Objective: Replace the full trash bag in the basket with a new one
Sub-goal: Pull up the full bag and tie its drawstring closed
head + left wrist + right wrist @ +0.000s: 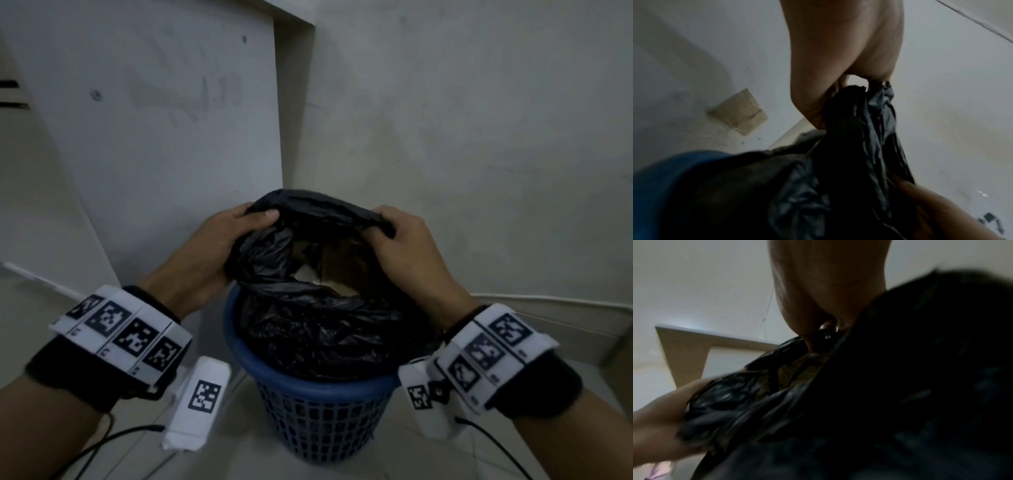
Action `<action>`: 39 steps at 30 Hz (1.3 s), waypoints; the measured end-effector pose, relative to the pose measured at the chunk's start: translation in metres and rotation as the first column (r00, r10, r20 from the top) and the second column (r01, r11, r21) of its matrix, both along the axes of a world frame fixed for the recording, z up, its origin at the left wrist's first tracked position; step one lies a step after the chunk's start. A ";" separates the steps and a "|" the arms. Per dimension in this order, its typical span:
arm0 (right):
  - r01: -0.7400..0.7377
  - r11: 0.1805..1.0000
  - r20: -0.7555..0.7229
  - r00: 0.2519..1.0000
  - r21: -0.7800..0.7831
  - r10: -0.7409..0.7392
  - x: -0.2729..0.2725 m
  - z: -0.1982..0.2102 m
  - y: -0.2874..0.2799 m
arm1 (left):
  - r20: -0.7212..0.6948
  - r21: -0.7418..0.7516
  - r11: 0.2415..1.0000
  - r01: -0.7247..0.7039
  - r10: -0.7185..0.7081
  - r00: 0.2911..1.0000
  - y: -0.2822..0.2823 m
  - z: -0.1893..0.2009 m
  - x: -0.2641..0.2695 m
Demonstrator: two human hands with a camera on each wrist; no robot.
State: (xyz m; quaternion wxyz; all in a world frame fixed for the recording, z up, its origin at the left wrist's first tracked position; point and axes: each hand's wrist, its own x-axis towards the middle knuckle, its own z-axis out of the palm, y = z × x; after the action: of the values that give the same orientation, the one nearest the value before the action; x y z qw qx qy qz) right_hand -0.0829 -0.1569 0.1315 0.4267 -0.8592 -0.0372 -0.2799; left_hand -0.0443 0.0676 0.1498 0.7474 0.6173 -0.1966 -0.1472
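Note:
A blue perforated plastic basket [318,411] stands on the floor in a corner, holding a black trash bag [308,322] with brown and white rubbish inside. The bag's mouth is lifted above the basket's rim. My left hand [236,226] grips the gathered left edge of the bag. My right hand [394,233] grips the right edge. In the left wrist view my left hand [822,104] pinches bunched black plastic [865,129], with the blue rim [663,186] low at the left. In the right wrist view my right hand [818,331] holds the dark, blurred bag [900,394].
White walls [462,137] and a pale panel [164,120] meet just behind the basket. Tiled floor [394,455] lies around it. A piece of brown cardboard [740,112] lies on the floor beyond the basket. Black cables [102,442] trail from my wrists.

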 end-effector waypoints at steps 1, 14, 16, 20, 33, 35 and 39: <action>0.027 0.998 0.000 1.000 0.063 -0.027 0.000 0.001 -0.007 | 0.016 0.029 0.999 -0.015 0.014 1.000 0.006 -0.001 0.005; 0.143 0.960 0.069 0.984 0.239 -0.164 -0.008 0.003 -0.026 | 0.544 0.455 0.659 -0.599 0.328 0.773 0.017 -0.007 0.016; 0.177 0.977 0.048 0.982 0.119 -0.184 -0.008 0.001 -0.025 | 0.450 0.460 0.695 -0.552 0.354 0.820 0.015 -0.006 0.015; 0.315 0.939 0.283 0.921 -0.140 -0.267 -0.024 0.001 -0.003 | 0.032 0.394 0.870 -0.297 0.310 0.950 0.010 0.002 0.007; 0.064 0.531 0.211 0.952 -0.845 0.221 -0.049 -0.043 0.048 | -0.212 -0.048 0.992 0.120 -0.127 0.969 0.000 0.011 0.001; 0.087 0.511 0.240 0.941 -0.855 0.240 -0.049 -0.048 0.045 | -0.125 0.087 0.995 0.041 -0.030 0.992 0.000 0.004 0.004; 0.040 0.549 0.214 0.943 -0.835 0.256 -0.049 -0.050 0.038 | 0.125 0.304 0.896 -0.325 0.300 0.946 0.007 -0.011 0.014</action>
State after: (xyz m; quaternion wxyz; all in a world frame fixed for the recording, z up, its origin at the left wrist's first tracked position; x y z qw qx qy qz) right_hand -0.1323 -0.1185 0.0818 -0.0237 -0.8986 -0.2845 -0.3334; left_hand -0.0306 0.0747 0.1392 0.6432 0.7589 -0.0964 -0.0319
